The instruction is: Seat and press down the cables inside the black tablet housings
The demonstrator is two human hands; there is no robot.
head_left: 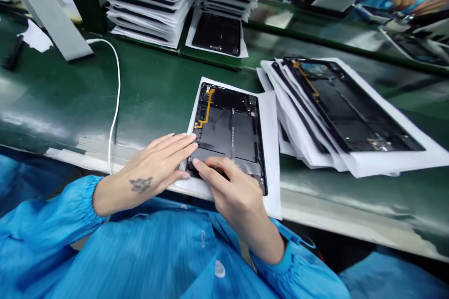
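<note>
Clock ref.: centre of device housing point(219, 131), which lies on a white sheet point(271, 149) at the near edge of the green bench point(157, 88), directly in front of the operator.

L. hand point(149, 168): at 8–9 o'clock, palm down, flat; fingers extended, approx. together, tips at housing edge, thumb lower. Released, nothing grasped.

R. hand point(240, 189): at 6 o'clock, over lower part of housing; wrist angled in from 5, fingers curled, thumb + index directed to the 7–8 o'clock corner. Can't determine if a small part is pinched; fingertips partly hidden.

Housing: rect., thin, blk., raised rim; matte dark panels, narrow printed strip down centre, bent orange flex point(209, 110) at 10–11.

Surroundings: fanned stack point(354, 103) of similar units w/ white sheets, 2–3 o'clock; tall layered stack point(150, 4), 11; smooth white cable point(118, 74), 9–10. Sleeves point(59, 205): blue, wrinkled fabric, gathered cuffs.
</note>
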